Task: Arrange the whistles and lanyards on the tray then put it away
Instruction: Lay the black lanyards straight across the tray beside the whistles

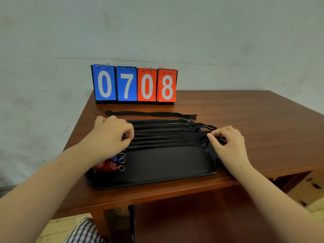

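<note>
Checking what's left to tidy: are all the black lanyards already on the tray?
No, one bundle of black lanyards lies on the table behind the tray, between it and the scoreboard.

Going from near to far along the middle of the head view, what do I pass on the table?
Tray front rim → lanyards on the tray → loose lanyards on the table → scoreboard.

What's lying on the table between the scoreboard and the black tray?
In the head view, a bundle of black lanyards lies stretched along the table between the scoreboard and the tray.
</note>
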